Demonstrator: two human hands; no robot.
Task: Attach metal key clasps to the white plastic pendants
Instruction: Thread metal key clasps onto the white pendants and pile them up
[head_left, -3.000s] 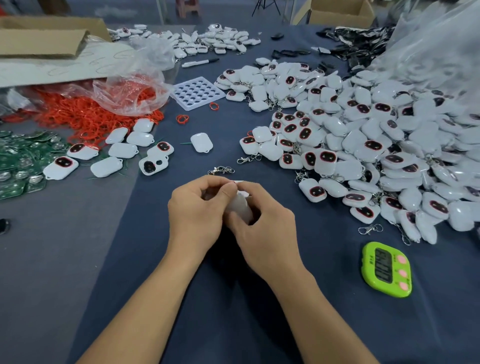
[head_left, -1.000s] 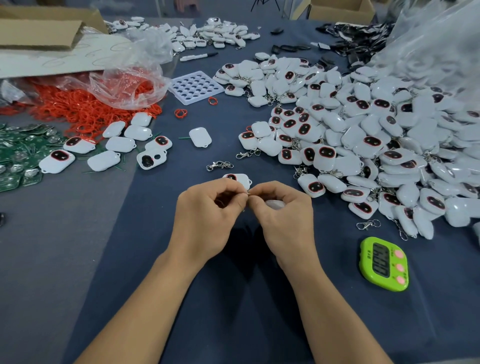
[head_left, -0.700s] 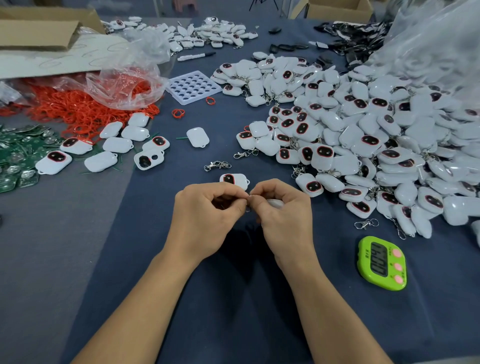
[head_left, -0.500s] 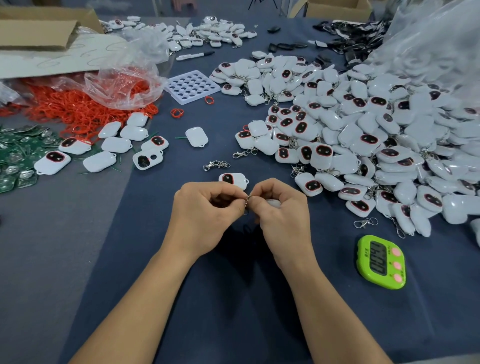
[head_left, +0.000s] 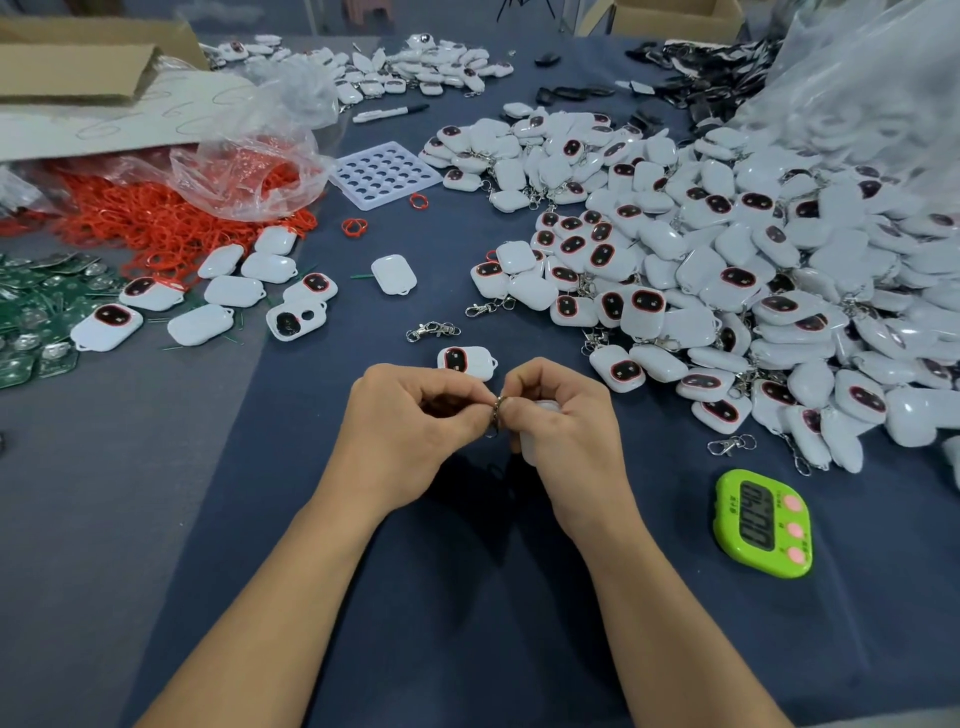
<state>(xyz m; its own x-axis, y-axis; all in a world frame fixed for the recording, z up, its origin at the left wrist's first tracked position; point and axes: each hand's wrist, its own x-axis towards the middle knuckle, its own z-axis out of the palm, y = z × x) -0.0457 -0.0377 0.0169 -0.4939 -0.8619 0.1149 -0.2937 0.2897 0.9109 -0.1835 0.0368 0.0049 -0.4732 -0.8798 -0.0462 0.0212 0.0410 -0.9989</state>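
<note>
Both hands meet over the dark blue cloth at centre. My left hand pinches a metal key clasp, whose ring shows between the fingertips. My right hand curls round a white plastic pendant, mostly hidden in the palm, its thumb and forefinger at the ring. Just beyond the knuckles lies another white pendant with a dark red-rimmed window. Two loose clasps lie on the cloth past it, and one more clasp lies right.
A big heap of white pendants fills the right side under a clear bag. A green timer sits right of my forearm. Left are several pendants, red rings, green boards and a white tray.
Three seconds ago both hands wrapped the pendant together. Now the fingertips pinch the clasp ring between them, and the pendant sits low in my right palm. Little moved in the last second.
</note>
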